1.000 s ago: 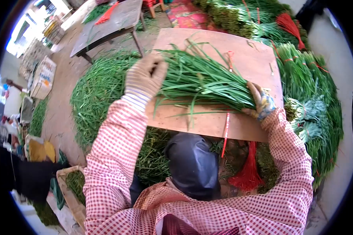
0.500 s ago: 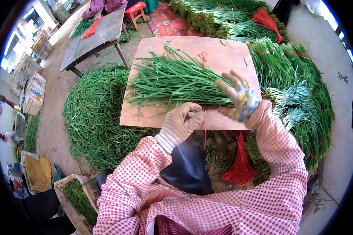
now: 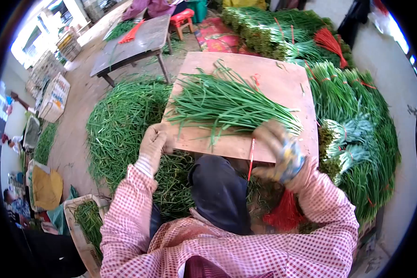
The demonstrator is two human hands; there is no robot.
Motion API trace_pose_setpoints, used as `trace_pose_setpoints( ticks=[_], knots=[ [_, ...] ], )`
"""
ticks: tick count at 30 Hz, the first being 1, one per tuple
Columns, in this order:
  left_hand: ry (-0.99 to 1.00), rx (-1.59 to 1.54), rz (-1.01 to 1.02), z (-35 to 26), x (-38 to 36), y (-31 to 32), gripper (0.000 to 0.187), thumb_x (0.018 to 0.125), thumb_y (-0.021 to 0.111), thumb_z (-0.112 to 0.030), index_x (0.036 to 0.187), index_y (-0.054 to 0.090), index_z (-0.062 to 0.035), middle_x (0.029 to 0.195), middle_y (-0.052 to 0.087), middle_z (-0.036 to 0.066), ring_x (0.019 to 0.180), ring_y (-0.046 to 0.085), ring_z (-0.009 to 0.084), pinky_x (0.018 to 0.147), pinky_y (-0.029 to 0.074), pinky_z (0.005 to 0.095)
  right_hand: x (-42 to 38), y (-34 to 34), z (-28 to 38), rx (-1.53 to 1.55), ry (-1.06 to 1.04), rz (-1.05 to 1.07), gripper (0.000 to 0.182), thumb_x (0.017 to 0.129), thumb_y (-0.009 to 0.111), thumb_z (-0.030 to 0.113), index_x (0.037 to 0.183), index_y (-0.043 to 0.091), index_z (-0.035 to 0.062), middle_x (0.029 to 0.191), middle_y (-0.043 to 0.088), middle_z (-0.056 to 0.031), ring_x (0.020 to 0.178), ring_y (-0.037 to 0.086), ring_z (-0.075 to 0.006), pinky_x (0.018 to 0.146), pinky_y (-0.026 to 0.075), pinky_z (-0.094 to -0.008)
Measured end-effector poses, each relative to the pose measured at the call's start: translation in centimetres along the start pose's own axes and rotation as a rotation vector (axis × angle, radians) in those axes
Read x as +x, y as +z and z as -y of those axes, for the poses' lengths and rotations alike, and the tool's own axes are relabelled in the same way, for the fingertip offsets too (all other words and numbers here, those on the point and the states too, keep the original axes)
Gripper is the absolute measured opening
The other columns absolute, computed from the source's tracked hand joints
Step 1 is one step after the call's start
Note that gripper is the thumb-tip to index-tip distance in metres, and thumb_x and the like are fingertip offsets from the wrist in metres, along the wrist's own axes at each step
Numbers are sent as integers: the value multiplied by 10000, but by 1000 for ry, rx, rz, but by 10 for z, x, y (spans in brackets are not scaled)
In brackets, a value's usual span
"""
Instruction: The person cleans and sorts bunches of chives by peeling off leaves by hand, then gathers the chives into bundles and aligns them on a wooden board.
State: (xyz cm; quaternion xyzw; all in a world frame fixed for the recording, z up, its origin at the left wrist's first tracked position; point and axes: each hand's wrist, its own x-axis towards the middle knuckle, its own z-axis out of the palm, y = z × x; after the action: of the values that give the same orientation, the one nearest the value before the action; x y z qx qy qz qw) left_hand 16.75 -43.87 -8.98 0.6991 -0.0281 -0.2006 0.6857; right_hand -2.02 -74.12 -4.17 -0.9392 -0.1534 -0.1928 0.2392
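Observation:
A loose bunch of green garlic chives lies across the wooden board, its leaf ends to the left and pale cut ends to the right. Under it runs a red tie, one end looped on the board behind, the other hanging over the front edge. My left hand, in a beige glove, is at the board's front left corner with fingers curled together; anything in them is hidden. My gloved right hand, smeared by motion, is over the front edge beside the tie, thumb and fingers apart.
Loose chives are heaped left of the board. Tied bundles are stacked to the right. Red ties hang below the board. A dark table and a red stool stand behind, near another person's sleeve.
My left hand has moved left, away from the chives to the board's corner. My right hand has come off the cut ends and down towards the front edge. The view has shifted.

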Motion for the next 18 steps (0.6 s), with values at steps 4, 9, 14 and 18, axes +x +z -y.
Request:
trace_pose_setpoints(
  ticks=[4,9,14,18],
  knots=[
    [245,381,-156,47,62,-38,341,841,576,-154,1156,556,-25,998,638,114,919,611,195,832,499,313,20,-8,-69,-508,425,407,1273,490,821,577,1472,169,95,1481,215,-258,1383,177,-429,1121,141,-534],
    [306,789,37,-2,91,21,488,820,666,-166,1256,485,-40,1019,625,76,902,595,159,845,480,280,35,8,-117,-421,503,502,1216,487,851,488,1459,220,120,1452,296,-224,1353,272,-392,1109,230,-495],
    [291,537,91,-9,141,63,545,826,682,-237,1279,449,-43,820,605,45,735,580,137,706,487,274,19,16,-138,-166,364,383,1170,468,879,400,1428,280,103,1389,383,-218,1271,388,-408,1055,345,-456],
    [89,314,117,-11,169,90,554,846,660,-329,1283,433,-76,716,571,44,634,565,155,619,475,294,20,17,-138,-175,374,408,1170,466,884,389,1424,281,92,1385,378,-209,1263,390,-406,1050,345,-464]
  ],
)
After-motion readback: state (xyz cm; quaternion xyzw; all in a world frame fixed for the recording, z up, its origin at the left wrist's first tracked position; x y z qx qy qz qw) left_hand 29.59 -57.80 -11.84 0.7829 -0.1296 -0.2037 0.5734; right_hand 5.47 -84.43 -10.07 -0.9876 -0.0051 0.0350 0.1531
